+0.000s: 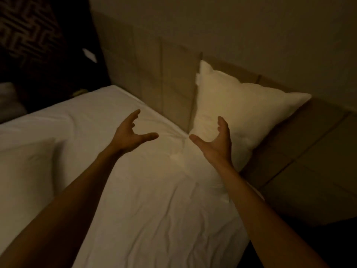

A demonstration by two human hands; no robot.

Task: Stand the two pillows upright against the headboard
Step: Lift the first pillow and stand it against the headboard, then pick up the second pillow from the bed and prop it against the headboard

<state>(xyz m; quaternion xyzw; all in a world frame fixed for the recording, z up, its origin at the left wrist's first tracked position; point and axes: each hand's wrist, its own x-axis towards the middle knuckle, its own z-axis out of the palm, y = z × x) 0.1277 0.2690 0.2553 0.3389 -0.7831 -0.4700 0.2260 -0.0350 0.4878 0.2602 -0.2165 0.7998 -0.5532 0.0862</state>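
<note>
One white pillow (249, 113) stands upright, leaning against the beige padded headboard (170, 78). A second white pillow (25, 171) lies flat on the bed at the left edge of view. My left hand (129, 135) hovers over the sheet with its fingers spread and nothing in it. Just in front of the standing pillow's lower left corner, my right hand (218, 141) is open too, palm facing left; whether it touches the pillow I cannot tell.
The wrinkled white sheet of the bed (154, 200) fills the middle. Dark floor and a patterned dark surface (25, 29) lie beyond the bed's far corner at the upper left. The room is dim.
</note>
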